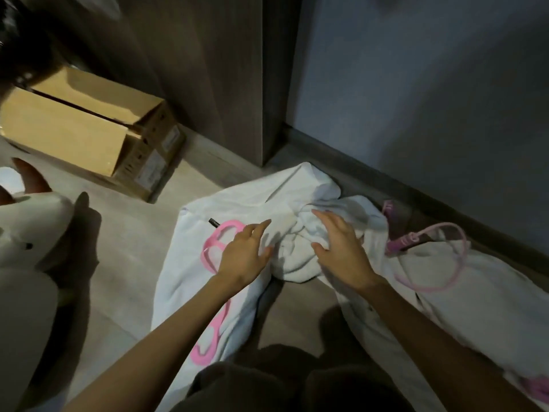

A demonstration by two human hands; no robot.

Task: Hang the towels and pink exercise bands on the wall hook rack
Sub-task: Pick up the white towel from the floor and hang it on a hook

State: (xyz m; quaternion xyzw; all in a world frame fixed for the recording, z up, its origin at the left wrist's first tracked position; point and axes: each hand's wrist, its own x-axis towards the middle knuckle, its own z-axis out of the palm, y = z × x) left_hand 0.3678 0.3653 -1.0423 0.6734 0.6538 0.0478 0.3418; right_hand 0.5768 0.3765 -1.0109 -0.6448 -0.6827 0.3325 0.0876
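Both arms reaching forward, left hand (245,252) and right hand (341,248) palms down over white towels (297,203), fingers apart, gripping nothing

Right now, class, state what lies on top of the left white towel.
A pink exercise band and a small black object lie on the towel. The left hand and forearm cover the band's middle.
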